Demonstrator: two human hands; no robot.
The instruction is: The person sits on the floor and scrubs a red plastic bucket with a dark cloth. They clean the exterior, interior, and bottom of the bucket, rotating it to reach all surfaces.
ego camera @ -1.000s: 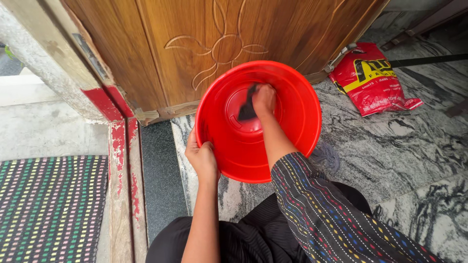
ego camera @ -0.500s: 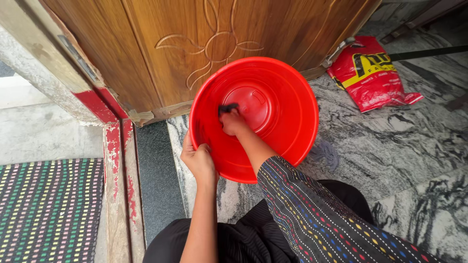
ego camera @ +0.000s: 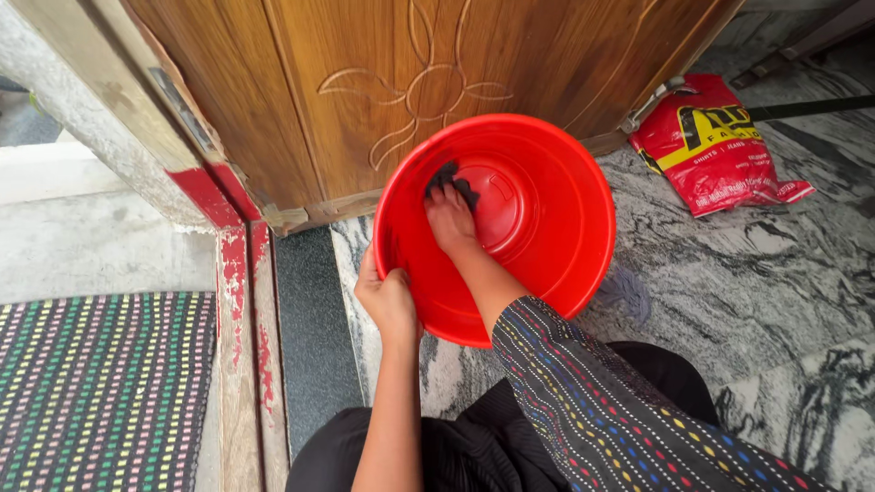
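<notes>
Fingers first: our left hand has its fingers curled over the near rim of the red tub, thumb outside, clamped on the plastic at about eight o'clock of the round opening. Our right hand reaches down inside, the patterned sleeve crossing the rim at about six o'clock. Its fingers lie close together, pressing a small dark rag flat against the inner wall, just beside the raised disc of the tub's bottom. The rag shows past the fingertips, towards eleven o'clock from the hand; whether the fingers pinch it or only press on it we cannot tell. The tub is tilted, its mouth turned up towards us, resting on the marble floor close to a carved wooden door. At two o'clock, well apart, lies a red plastic bag; at eight o'clock, a dotted doormat.
</notes>
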